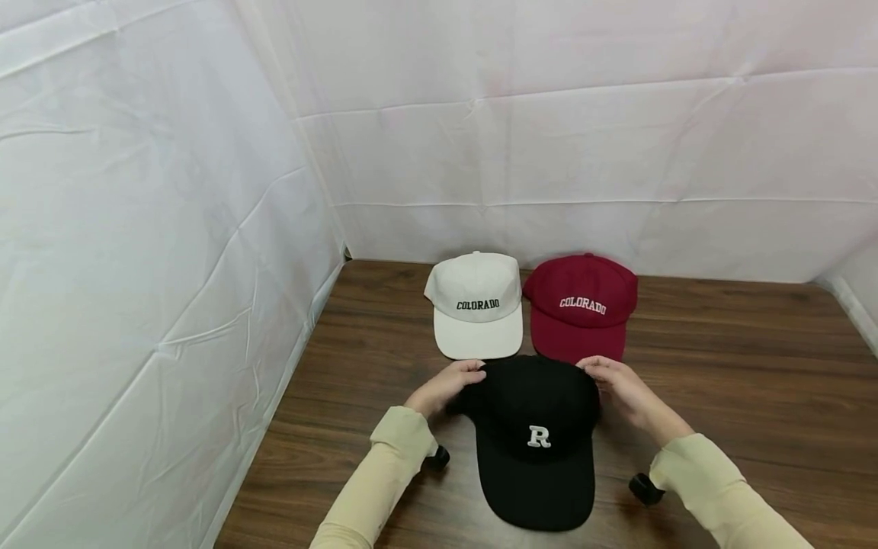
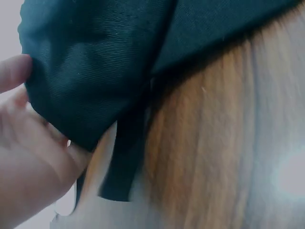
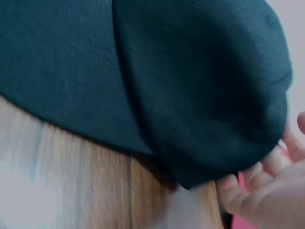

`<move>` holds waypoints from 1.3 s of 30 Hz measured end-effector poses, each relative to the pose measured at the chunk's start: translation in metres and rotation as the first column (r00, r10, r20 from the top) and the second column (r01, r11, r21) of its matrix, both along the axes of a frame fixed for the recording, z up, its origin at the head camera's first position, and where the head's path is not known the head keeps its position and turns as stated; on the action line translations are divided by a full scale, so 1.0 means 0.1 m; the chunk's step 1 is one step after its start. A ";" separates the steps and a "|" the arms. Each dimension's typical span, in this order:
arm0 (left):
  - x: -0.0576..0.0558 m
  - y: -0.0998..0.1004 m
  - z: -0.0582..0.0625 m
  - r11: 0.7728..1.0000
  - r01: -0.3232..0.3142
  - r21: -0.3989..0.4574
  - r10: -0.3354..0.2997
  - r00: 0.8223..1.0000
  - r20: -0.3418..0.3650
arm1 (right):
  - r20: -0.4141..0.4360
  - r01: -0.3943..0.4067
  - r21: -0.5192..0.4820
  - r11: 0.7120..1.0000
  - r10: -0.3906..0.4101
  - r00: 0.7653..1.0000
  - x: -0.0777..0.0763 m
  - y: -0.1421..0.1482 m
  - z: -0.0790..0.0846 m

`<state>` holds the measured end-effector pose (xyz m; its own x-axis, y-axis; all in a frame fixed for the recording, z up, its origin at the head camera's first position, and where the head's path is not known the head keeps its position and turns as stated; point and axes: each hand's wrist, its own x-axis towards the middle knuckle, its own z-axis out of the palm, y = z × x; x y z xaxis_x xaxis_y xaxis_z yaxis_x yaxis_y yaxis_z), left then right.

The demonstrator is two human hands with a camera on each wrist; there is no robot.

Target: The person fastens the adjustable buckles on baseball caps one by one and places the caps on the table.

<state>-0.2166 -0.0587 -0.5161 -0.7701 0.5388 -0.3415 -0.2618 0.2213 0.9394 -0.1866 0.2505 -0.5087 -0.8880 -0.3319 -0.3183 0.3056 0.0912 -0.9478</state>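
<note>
A black baseball cap (image 1: 535, 412) with a white letter R faces the near side, its brim (image 1: 535, 488) over the wooden table. At the cap's far left edge my left hand (image 1: 449, 385) grips the crown, thumb on the outside and fingers behind it. My right hand (image 1: 627, 393) holds the opposite far edge. In the right wrist view its fingers (image 3: 231, 188) curl behind the crown's rim, while the thumb stands slightly off the fabric. A strap (image 2: 125, 157) hangs down beside the left hand in the left wrist view. The cap's inside is hidden.
Beyond the black cap sit a white cap (image 1: 476, 305) on the left and a dark red cap (image 1: 583, 305) on the right, both lettered COLORADO. Wrinkled white sheeting (image 1: 576, 152) rises behind the dark wooden table (image 1: 741, 366) and along its left side.
</note>
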 end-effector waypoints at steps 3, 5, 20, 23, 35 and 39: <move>0.00 -0.05 -0.01 0.991 -0.078 -0.104 0.072 0.995 -0.061 | 0.010 0.018 0.069 0.997 -0.018 1.000 0.02 0.07 0.03; 0.01 -0.10 -0.01 0.981 -0.111 -0.160 0.101 0.993 -0.068 | 0.026 0.005 0.118 0.993 -0.008 1.000 0.04 0.12 0.04; 0.23 -0.21 0.02 0.964 0.036 -0.263 -0.057 0.996 -0.072 | 0.226 -0.144 0.169 0.975 0.104 0.969 0.35 0.16 -0.04; 0.25 -0.20 0.01 0.967 0.049 -0.252 -0.070 0.995 -0.076 | 0.234 -0.141 0.165 0.976 0.100 0.967 0.38 0.11 -0.05; 0.26 -0.19 0.00 0.951 -0.004 -0.311 -0.050 0.985 -0.167 | 0.186 -0.131 0.031 0.991 0.123 0.975 0.35 0.05 -0.06; 0.22 -0.16 0.03 0.958 -0.061 -0.281 0.011 0.984 -0.178 | 0.146 -0.091 0.000 0.996 0.090 0.985 0.31 0.03 -0.04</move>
